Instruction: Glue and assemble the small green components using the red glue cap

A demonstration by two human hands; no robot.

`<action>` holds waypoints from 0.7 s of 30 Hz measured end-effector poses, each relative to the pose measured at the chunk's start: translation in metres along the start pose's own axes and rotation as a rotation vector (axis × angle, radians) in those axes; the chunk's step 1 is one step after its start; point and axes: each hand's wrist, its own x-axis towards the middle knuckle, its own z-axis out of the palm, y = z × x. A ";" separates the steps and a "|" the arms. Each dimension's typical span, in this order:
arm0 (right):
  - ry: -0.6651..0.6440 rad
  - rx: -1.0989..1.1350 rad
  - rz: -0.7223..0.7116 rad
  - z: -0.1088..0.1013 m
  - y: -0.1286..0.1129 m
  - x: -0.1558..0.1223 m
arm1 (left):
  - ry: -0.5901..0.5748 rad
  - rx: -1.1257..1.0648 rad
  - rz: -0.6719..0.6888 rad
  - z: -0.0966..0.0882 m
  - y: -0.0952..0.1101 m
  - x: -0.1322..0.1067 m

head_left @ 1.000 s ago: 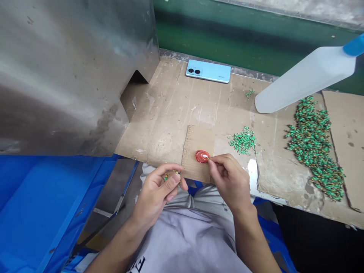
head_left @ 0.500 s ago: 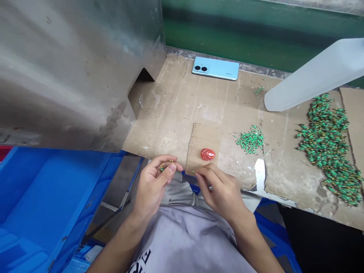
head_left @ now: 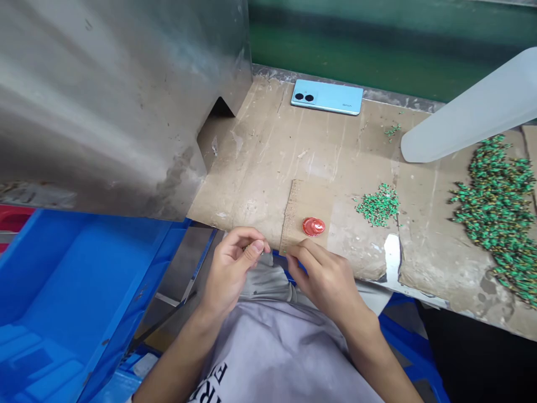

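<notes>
Between the hands (head_left: pixel 231 263), the right (head_left: pixel 323 274) pinches something green (head_left: pixel 285 252).

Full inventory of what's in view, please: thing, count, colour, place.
Work surface: 1, tan cardboard covering, centre to right
Phone: 1, light blue, back edge
Bottle: 1, white, back right
Large pile: 1, green and gold, far right
Small pile: 1, green, left of that
Loose bits: several, green, left of bottle
Red blob: 1, red, on cardboard piece
Cardboard piece: 1, tan, front centre
Metal housing: 1, grey, upper left
Bin: 1, blue, lower left
Unclear object: 1, red, left edge
Panel: 1, green, back
Shirt: 1, pale grey-lilac, bottom centre
Left hand: 1, bare, front centre, pinching small pieces, mostly hidden
Right hand: 1, bare, below red blob, pinching tiny green piece
</notes>
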 end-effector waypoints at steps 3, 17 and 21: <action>0.031 0.055 0.048 -0.003 0.004 -0.004 | -0.009 0.030 -0.021 0.001 0.002 -0.001; 0.277 0.783 0.313 -0.018 -0.008 -0.012 | -0.140 0.390 0.208 0.015 0.006 -0.012; 0.254 0.963 0.398 -0.018 -0.014 -0.010 | -0.182 0.344 0.169 0.018 0.005 -0.012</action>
